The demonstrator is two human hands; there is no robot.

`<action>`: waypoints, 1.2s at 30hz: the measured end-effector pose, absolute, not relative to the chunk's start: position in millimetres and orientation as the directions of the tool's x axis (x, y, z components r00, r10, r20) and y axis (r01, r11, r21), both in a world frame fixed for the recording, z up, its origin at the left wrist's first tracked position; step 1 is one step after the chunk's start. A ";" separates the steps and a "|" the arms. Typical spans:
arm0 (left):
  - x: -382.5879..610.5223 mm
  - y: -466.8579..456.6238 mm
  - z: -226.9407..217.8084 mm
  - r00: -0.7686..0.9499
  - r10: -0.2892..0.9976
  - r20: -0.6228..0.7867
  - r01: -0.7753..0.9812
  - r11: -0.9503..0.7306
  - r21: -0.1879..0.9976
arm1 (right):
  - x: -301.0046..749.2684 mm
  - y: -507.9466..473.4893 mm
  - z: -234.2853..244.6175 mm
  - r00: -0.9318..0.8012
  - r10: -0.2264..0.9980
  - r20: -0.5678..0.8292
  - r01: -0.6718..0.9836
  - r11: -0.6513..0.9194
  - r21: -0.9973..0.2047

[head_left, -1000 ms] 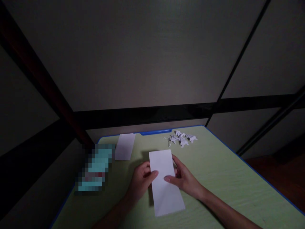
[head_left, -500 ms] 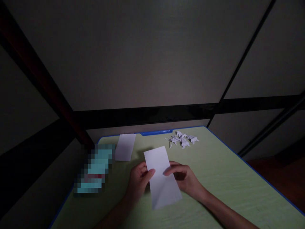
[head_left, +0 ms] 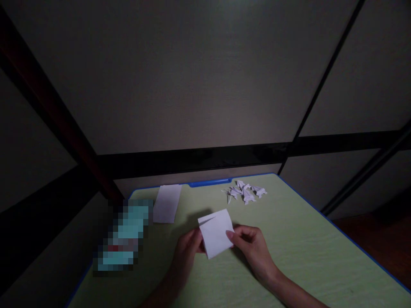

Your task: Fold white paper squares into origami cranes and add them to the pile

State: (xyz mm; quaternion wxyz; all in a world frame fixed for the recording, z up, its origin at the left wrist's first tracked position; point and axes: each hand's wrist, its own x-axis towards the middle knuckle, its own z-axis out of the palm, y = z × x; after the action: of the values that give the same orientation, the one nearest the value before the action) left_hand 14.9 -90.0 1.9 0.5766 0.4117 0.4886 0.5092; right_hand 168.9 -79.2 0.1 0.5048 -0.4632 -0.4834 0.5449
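Folded paper (head_left: 216, 237) is pinched at opposite sides by left hand (head_left: 187, 249) and right hand (head_left: 256, 250) — likely to steady its layers. Paper figures (head_left: 248, 196) are grouped beyond, well clear.

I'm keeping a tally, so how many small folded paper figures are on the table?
At least 4, clustered near the far edge of the table: the left figure, back figure, front figure and right figure. They overlap in view, so another may be hidden.

Loose paper (head_left: 167, 204): on table (head_left: 308, 252), rear left | paper figures (head_left: 247, 196): rear right | held sheet (head_left: 216, 238): nearer
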 end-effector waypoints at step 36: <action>16.9 -90.7 5.1 -0.092 0.987 -0.130 -0.107 0.120 0.987 | 168.0 -84.7 2.2 -0.040 0.999 -0.019 -0.003 -0.019 -1.000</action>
State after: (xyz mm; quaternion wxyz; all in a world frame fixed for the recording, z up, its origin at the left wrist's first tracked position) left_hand 16.9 -90.7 5.1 0.5296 0.4164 0.5286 0.5164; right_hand 168.0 -84.7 2.2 0.4859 -0.4936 -0.5044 0.5155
